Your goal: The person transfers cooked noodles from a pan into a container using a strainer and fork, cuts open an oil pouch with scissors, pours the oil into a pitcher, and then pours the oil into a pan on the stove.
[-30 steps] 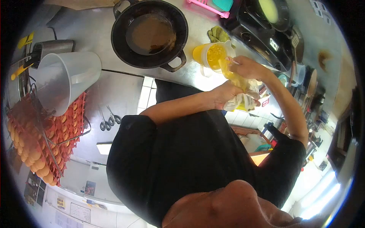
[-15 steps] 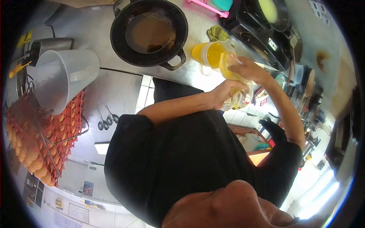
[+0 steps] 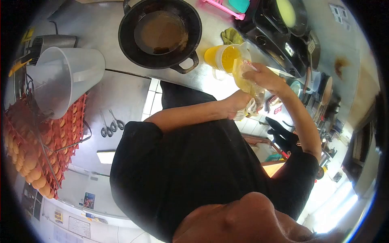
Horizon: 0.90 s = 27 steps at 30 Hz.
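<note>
A clear plastic bag (image 3: 242,83) with yellow contents hangs between my hands, its upper end at the mouth of a translucent jug (image 3: 214,56). Yellow liquid (image 3: 229,56) shows inside the jug, which stands on the steel counter. My right hand (image 3: 265,77) is closed around the bag's upper part, close to the jug's rim. Just below it, my left hand (image 3: 238,101) grips the bunched lower part of the bag in a fist. A crumpled green cloth (image 3: 231,36) lies beside the jug.
A black pan (image 3: 193,24) holding brownish liquid sits left of the jug. At far left, a large translucent bucket (image 3: 89,75) stands near red trays (image 3: 75,129) of eggs. Scissors (image 3: 117,121) lie on the steel surface. A black stove (image 3: 257,34) is at upper right.
My left hand has shifted slightly lower on the bag, and the bag looks flatter and more bunched. My right hand stays near the jug's rim.
</note>
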{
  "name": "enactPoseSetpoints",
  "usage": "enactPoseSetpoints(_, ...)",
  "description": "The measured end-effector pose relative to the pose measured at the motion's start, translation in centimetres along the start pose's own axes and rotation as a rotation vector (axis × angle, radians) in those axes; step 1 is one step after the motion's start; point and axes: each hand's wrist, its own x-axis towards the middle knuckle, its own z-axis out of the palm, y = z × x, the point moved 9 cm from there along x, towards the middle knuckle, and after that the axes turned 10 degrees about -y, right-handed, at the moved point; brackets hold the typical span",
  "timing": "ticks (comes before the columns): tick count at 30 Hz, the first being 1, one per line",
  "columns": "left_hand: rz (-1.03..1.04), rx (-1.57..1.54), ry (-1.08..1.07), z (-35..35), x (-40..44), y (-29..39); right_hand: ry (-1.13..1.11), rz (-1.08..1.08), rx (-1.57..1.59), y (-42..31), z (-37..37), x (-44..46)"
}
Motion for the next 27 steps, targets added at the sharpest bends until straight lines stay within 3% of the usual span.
enactPoseSetpoints(6, -0.061, -0.174, 0.133, 1.5, -1.5, 1.9, -0.053, -0.013, 0.177, 0.5, 0.3, 0.5)
enactPoseSetpoints(8, -0.031, -0.088, 0.152, 1.1, -1.0, 1.7, -0.048, -0.024, 0.206, 0.1, 0.8, 0.2)
enactPoseSetpoints(12, -0.068, -0.090, 0.071, 0.7, 0.0, 0.2, -0.027, -0.011, 0.187, 0.8, 0.8, 0.3)
enactPoseSetpoints(18, -0.189, -0.111, 0.184, -0.3, 0.1, -1.3, 0.085, 0.038, 0.031, 2.1, 0.3, 0.7)
enactPoseSetpoints(21, -0.181, -0.121, 0.048, -0.5, 0.7, -1.4, 0.117, 0.033, -0.026, 2.2, 0.5, 1.0)
enactPoseSetpoints(24, -0.077, -0.405, -0.107, 1.9, 0.3, -0.6, 0.168, 0.005, -0.076, 2.3, 0.0, 1.4)
enactPoseSetpoints(27, -0.013, -0.288, -0.083, 2.9, -1.2, 0.8, 0.217, 0.021, -0.056, 2.1, 0.0, 0.8)
